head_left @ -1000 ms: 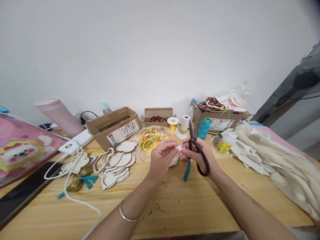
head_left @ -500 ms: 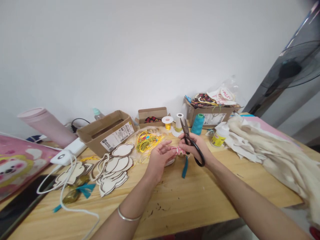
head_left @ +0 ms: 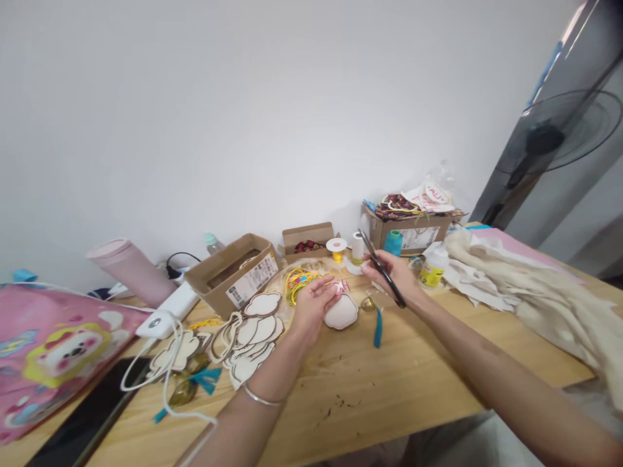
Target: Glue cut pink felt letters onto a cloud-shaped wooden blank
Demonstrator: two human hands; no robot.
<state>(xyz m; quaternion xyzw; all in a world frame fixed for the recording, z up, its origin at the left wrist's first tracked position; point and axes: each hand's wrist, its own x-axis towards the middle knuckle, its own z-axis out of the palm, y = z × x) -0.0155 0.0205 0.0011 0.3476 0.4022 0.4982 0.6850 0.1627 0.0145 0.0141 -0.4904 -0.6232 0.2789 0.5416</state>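
Note:
My left hand pinches a small pink-and-white piece, perhaps tape or a wrapper, between thumb and fingers. Black-handled scissors are in my right hand, their blades pointing up and away to the left. Just below my left fingertips lies a white padded cloud-shaped piece on the wooden table. Between the hands rests a gold ornament, and a teal tassel lies beside it.
Flat cloud-shaped cutouts are piled at left, near an open cardboard box. Yellow cords, a teal thread spool and a glue bottle stand or lie behind. Cream fabric covers the right side. A white cable crosses the left.
My hands have drawn apart, and the scissors have moved away from the pink-and-white piece, now tilted further left. The padded cloud piece and gold ornament show more fully. The view has shifted left.

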